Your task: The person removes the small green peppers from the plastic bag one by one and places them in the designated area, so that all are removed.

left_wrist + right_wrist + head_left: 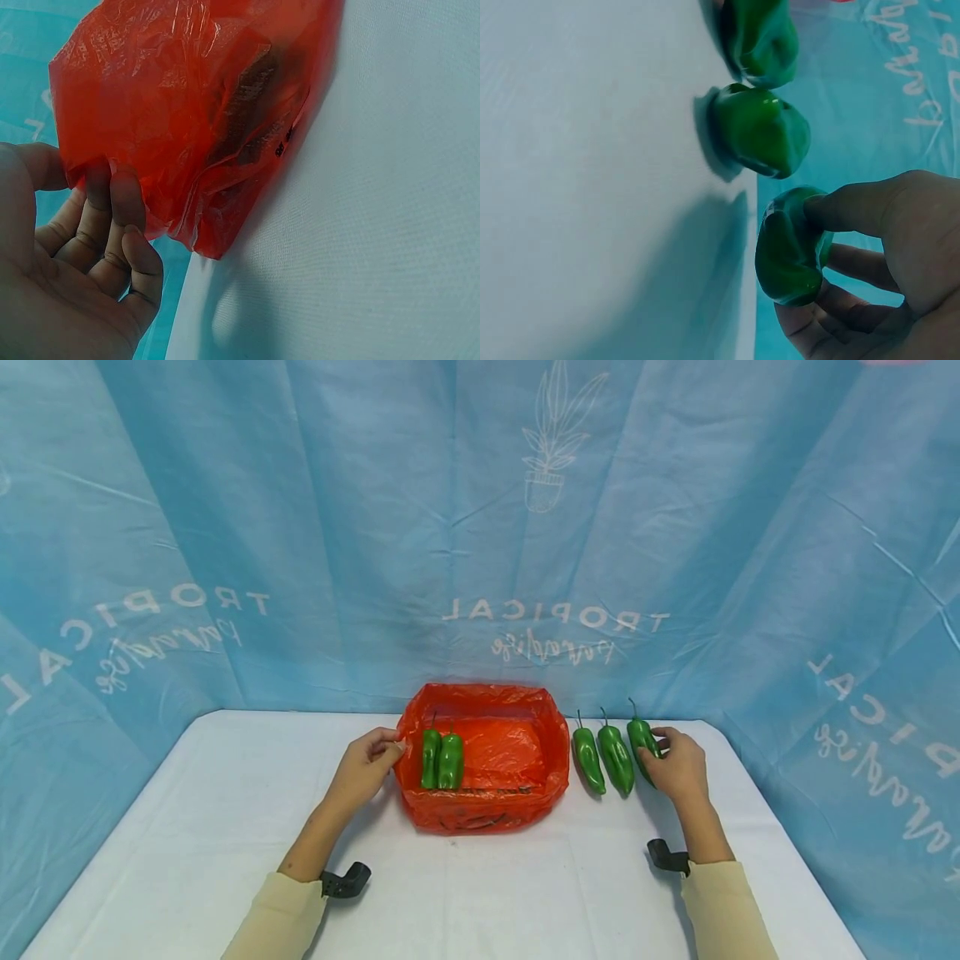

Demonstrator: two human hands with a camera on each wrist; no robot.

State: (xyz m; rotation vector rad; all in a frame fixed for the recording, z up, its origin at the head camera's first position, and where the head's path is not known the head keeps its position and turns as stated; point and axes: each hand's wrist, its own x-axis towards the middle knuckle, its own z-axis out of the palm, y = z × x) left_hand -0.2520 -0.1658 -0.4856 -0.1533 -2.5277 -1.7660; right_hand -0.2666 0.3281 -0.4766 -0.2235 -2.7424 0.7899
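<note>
1. Nearest, the white-covered table (510,893) stretches between the forearms; this open strip gives room to move on the near side.
2. The red bag (480,817) stands mid-table, its mouth spread in a boxy shape; the plastic looks thin and light, apt to crumple or tear if tugged; its raised rim is the edge to clear.
3. The left hand (367,766) has its grip closed in a light pinch on the bag's left rim.
4. The right hand (678,768) has its grip curled round the outermost green pepper (638,732), at the right end of the row, stem pointing away; I cannot tell whether it is off the cloth.
5. That pepper should be light and firm, its glossy skin a little slippery; the thick middle is the sure hold, the thin stem a weak one.
6. Two more peppers (616,760) lie between it and the bag, with narrow gaps for fingertips; another pair (451,762) lies side by side inside, at the left, leaving room to their right.
7. Behind the far edge hangs a blue curtain (390,552); little room there.
</note>
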